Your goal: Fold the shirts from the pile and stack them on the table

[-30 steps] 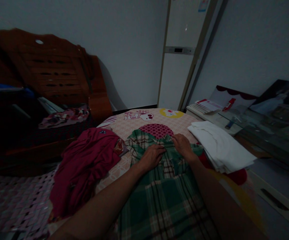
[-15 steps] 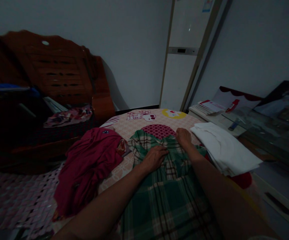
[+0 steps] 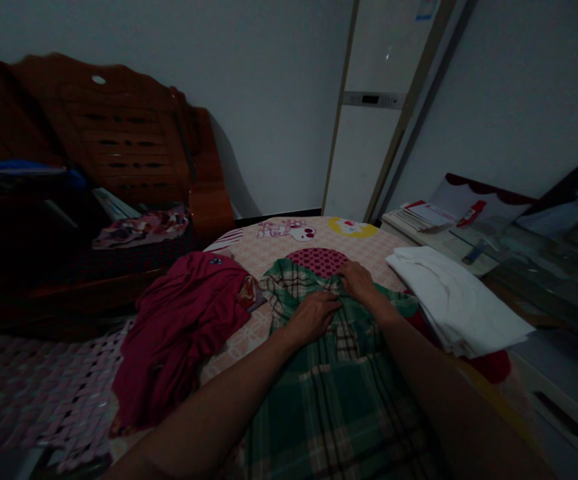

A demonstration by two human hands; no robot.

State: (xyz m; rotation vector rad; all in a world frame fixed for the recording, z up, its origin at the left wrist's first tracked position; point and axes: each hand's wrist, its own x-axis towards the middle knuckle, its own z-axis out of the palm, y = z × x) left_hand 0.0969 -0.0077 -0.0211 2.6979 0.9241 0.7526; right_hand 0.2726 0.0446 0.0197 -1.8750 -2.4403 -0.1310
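Plaid garment under both hands, best handled with light, flat pressure.
Left hand low over the cloth, fingers close together and slightly bent; right hand curled near the far edge, just beyond the left fingertips; cannot tell of a pinch in either. Garment beneath the fingers and back past the wrists, on the table; magenta clothing left of the fingers, white cloth right. Better to steady with the left, ease creases outward with the right, without bunching the folds between.
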